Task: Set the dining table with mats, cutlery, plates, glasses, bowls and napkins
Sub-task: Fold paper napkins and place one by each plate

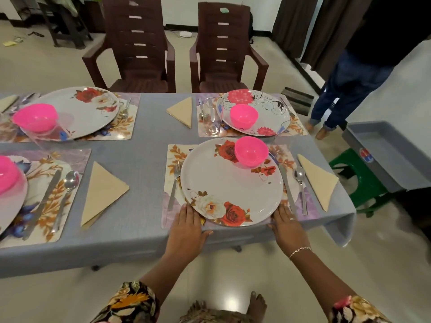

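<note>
Plate (229,183), rose-printed, lies on its mat (171,159) at the near edge of the tabletop (144,145), with a pink bowl (251,151) loose on its far rim. Left hand (186,221) and right hand (285,220) lie flat, fingers straight, against the near rim. The plate looks light, rigid and glossy, and is best shifted by opposite rims and kept level.

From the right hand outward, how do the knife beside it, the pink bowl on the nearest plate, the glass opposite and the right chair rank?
1. Knife, just right of the plate, beside the right hand.
2. Pink bowl, on the plate's far edge.
3. Glass, at the opposite setting.
4. Chair, beyond the table.
</note>
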### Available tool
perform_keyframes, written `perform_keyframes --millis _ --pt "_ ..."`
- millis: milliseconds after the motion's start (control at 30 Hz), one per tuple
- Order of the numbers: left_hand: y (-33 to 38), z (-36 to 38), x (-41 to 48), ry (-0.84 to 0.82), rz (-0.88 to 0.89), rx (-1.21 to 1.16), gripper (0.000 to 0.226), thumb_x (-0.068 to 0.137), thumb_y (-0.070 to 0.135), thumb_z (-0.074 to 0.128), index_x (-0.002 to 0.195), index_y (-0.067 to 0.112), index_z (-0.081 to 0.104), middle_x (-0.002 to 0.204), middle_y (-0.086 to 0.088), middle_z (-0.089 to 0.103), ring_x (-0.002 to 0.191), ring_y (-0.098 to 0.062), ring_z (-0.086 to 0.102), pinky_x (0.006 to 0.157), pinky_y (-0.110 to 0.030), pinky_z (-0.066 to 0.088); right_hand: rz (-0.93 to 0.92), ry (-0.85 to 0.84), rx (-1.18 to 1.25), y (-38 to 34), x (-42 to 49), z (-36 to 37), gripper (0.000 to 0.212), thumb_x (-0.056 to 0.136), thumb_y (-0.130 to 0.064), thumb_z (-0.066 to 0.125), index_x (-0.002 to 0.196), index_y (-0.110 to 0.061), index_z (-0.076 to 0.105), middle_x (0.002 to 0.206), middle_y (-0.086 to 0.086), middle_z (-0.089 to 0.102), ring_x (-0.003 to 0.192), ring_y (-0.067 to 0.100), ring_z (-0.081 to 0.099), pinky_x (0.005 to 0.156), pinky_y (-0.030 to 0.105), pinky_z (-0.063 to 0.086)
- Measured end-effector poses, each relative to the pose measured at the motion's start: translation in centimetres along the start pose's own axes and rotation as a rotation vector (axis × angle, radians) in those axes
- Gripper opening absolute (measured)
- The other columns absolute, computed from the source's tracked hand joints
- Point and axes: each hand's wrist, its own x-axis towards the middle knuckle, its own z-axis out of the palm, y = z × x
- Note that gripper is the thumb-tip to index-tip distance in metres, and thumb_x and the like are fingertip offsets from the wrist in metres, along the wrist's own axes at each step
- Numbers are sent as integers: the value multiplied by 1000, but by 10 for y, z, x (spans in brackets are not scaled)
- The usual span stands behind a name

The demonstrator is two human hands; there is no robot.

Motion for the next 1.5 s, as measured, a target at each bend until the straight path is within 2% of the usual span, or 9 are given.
perform_keyframes --millis 100,400,600,733,833,967,1233,1367,1500 --pt "2 2 -3 22 20 6 74 85 53 27 109 -5 66 109 -25 66 103 -37 65 84 -46 55 -19 -12 -10 0 -2 -4 67 55 -9 88 114 8 61 116 25 62 106 39 62 80 40 53" --pt "1 1 -6 20 -13 -33 91 94 58 4 107 -6 67 107 -25 67 101 -38 65 81 -47 56 -15 -32 -40 -3 -9 -13 68 54 -14 89 112 8 62 116 25 62 105 38 62 78 39 53" --pt "4 -2 -7 -12 -67 -88 93 93 64 6 108 -4 68 108 -22 68 103 -36 65 83 -46 55 -4 -63 -7 -1 -8 -13 67 61 -18 86 118 5 60 121 22 60 109 35 61 81 38 52" --pt "10 -9 -5 8 -124 -166 92 91 68 9 106 1 70 106 -17 70 101 -32 67 80 -41 55 7 -109 97 0 -1 -28 56 95 -39 43 140 -6 39 147 11 36 133 26 41 98 35 45" --pt "13 -12 -5 72 -149 -203 89 90 70 11 105 5 71 106 -13 71 99 -31 68 76 -39 56 53 -114 224 5 4 -39 81 83 -69 11 129 -17 52 137 1 51 120 19 54 87 31 50" --pt "16 -14 -5 143 -172 -193 86 88 72 12 102 13 73 105 -5 72 97 -27 69 70 -33 57 38 -84 263 15 9 -40 36 90 -44 50 109 -17 62 110 0 67 97 19 64 76 26 47" --pt "22 -10 1 299 -191 -223 97 74 85 9 110 18 71 116 -1 68 112 -22 62 75 -32 56 -18 -154 113 16 26 -49 41 92 -47 44 108 -15 64 110 3 65 99 19 61 80 27 46" --pt "26 -17 1 263 -222 -276 73 70 77 42 109 22 71 117 2 67 111 -19 62 74 -30 54 -34 -177 102 15 31 -52 42 92 -46 45 107 -14 65 109 5 65 101 19 60 82 27 45" --pt "39 -28 -3 350 -417 -226 41 79 54 65 70 15 70 69 -1 69 61 -18 64 48 -20 35 -43 -143 191 21 30 -51 41 90 -48 48 99 -13 68 101 4 67 92 16 59 73 22 41"
